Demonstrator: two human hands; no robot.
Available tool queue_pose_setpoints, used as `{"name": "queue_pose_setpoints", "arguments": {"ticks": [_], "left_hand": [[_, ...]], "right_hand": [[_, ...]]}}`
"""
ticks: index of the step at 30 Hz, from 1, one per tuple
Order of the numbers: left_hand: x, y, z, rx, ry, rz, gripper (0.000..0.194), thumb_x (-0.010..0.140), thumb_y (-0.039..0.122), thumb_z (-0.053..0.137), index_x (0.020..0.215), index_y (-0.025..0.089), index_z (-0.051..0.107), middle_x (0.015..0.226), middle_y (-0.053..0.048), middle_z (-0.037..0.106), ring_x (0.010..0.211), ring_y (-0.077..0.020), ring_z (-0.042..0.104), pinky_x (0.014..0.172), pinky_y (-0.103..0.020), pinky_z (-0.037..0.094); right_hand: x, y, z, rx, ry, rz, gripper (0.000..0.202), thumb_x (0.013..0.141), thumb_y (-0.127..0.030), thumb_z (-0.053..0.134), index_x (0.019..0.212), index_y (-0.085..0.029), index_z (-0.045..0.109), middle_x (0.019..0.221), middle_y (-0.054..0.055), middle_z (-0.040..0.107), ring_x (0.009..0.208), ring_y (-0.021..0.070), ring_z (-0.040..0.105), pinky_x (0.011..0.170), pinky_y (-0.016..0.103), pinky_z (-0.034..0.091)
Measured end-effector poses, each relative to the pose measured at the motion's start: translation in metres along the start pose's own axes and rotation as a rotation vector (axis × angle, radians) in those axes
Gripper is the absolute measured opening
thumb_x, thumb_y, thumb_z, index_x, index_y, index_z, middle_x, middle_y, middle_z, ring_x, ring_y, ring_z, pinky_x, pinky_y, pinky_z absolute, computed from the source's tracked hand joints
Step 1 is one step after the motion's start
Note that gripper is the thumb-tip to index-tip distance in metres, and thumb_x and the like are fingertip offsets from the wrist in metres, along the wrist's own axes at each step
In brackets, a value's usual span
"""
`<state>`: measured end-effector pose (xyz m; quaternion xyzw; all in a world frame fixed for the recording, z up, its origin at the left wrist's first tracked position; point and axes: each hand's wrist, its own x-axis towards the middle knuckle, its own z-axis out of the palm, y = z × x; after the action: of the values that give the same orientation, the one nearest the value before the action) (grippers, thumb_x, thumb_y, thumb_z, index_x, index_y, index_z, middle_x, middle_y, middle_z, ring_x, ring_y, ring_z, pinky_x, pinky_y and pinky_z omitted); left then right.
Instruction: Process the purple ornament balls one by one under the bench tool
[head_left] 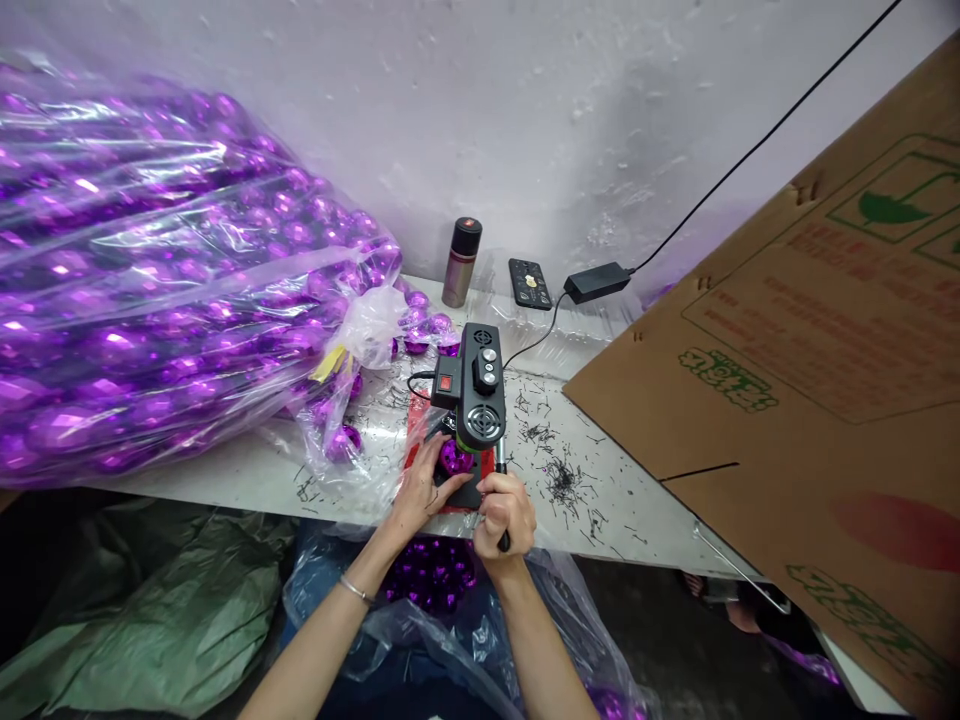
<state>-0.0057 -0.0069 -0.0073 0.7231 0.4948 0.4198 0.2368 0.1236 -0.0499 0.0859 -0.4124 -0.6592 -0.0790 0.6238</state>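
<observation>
One glossy purple round bauble (456, 457) with bright highlights sits beneath one black two-vented machine (481, 385) on the white counter (555, 425). Of the two hands, the part-curled left hand (421, 490) holds it between fingers and thumb; the right hand (505, 515) is closed round one black-and-silver lever (504, 541). One metallic bottle (460, 262) and one black phone (530, 284) stand and lie behind.

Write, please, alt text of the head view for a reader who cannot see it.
The left hand holds a shiny purple ball under a black machine on a white table; the right hand grips its lever. A clear bag of purple balls lies left, a cardboard box right.
</observation>
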Motion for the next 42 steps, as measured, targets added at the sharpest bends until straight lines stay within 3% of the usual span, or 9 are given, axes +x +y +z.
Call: {"name": "queue_pose_setpoints", "arguments": {"ticks": [16, 25, 29, 31, 33, 36, 39, 40, 42], "left_hand": [[0.0, -0.005, 0.003, -0.001, 0.008, 0.021, 0.059, 0.091, 0.037, 0.071, 0.143, 0.019, 0.049, 0.143, -0.019, 0.062, 0.137, -0.0333, 0.059, 0.112, -0.052, 0.051], [0.003, 0.005, -0.006, 0.012, 0.064, 0.011, 0.061, 0.089, 0.049, 0.074, 0.139, 0.019, 0.055, 0.136, -0.018, 0.067, 0.13, -0.0342, 0.064, 0.108, -0.053, 0.054], [-0.043, 0.012, -0.013, -0.031, 0.058, 0.141, 0.071, 0.083, 0.058, 0.077, 0.14, 0.021, 0.056, 0.127, -0.017, 0.072, 0.123, -0.036, 0.069, 0.106, -0.055, 0.056], [-0.081, 0.015, -0.008, -0.099, -0.122, 0.214, 0.082, 0.075, 0.064, 0.08, 0.14, 0.021, 0.056, 0.124, -0.018, 0.073, 0.118, -0.0353, 0.071, 0.103, -0.05, 0.059], [-0.117, 0.019, 0.001, -0.121, -0.33, 0.182, 0.091, 0.067, 0.067, 0.084, 0.142, 0.023, 0.056, 0.124, -0.016, 0.074, 0.116, -0.034, 0.073, 0.099, -0.043, 0.062], [-0.145, 0.028, 0.011, -0.054, -0.462, 0.071, 0.098, 0.063, 0.067, 0.086, 0.146, 0.025, 0.054, 0.126, -0.016, 0.074, 0.112, -0.0351, 0.075, 0.092, -0.042, 0.065], [-0.12, 0.036, -0.004, -0.05, -0.354, 0.118, 0.062, 0.091, 0.05, 0.071, 0.144, 0.024, 0.055, 0.124, -0.013, 0.076, 0.11, -0.0288, 0.076, 0.093, -0.038, 0.064], [-0.101, 0.037, -0.015, -0.043, -0.272, 0.157, 0.044, 0.1, 0.039, 0.06, 0.142, 0.023, 0.058, 0.121, -0.011, 0.077, 0.108, -0.025, 0.076, 0.094, -0.036, 0.064], [-0.049, 0.031, -0.043, 0.056, -0.067, 0.223, 0.037, 0.105, 0.019, 0.041, 0.135, 0.022, 0.063, 0.118, -0.011, 0.077, 0.11, -0.0217, 0.075, 0.098, -0.036, 0.062]], "right_hand": [[-0.003, 0.009, 0.0, 0.009, -0.058, -0.12, 0.031, 0.102, -0.019, 0.036, 0.074, -0.023, 0.049, 0.073, 0.001, 0.063, 0.062, 0.0121, 0.061, 0.062, 0.028, 0.051], [0.062, -0.033, -0.019, 0.099, -0.113, 0.215, 0.033, 0.098, -0.01, 0.043, 0.069, -0.021, 0.054, 0.065, 0.0, 0.059, 0.064, 0.0136, 0.06, 0.06, 0.028, 0.046], [0.063, -0.032, -0.019, 0.096, -0.109, 0.18, 0.032, 0.098, -0.009, 0.043, 0.07, -0.021, 0.053, 0.066, 0.0, 0.059, 0.065, 0.0133, 0.061, 0.061, 0.028, 0.047], [0.057, -0.029, -0.018, 0.083, -0.11, 0.142, 0.031, 0.096, -0.006, 0.043, 0.07, -0.021, 0.052, 0.066, 0.0, 0.059, 0.065, 0.013, 0.061, 0.06, 0.027, 0.046], [0.051, -0.026, -0.017, 0.075, -0.11, 0.117, 0.031, 0.095, -0.005, 0.043, 0.07, -0.021, 0.051, 0.066, 0.0, 0.058, 0.065, 0.0127, 0.06, 0.059, 0.027, 0.045], [0.048, -0.024, -0.017, 0.094, -0.104, 0.102, 0.03, 0.094, -0.003, 0.044, 0.071, -0.021, 0.05, 0.067, 0.0, 0.058, 0.066, 0.0128, 0.06, 0.06, 0.026, 0.046], [0.048, -0.024, -0.017, 0.103, -0.108, 0.101, 0.03, 0.093, -0.002, 0.044, 0.072, -0.021, 0.05, 0.068, 0.0, 0.059, 0.066, 0.0127, 0.061, 0.06, 0.025, 0.046], [0.048, -0.024, -0.017, 0.099, -0.11, 0.103, 0.03, 0.093, -0.002, 0.045, 0.072, -0.021, 0.051, 0.069, 0.0, 0.059, 0.066, 0.0125, 0.061, 0.06, 0.025, 0.046], [0.048, -0.024, -0.017, 0.091, -0.112, 0.108, 0.029, 0.093, -0.002, 0.045, 0.072, -0.021, 0.051, 0.069, 0.0, 0.06, 0.065, 0.0122, 0.06, 0.06, 0.025, 0.046]]}}
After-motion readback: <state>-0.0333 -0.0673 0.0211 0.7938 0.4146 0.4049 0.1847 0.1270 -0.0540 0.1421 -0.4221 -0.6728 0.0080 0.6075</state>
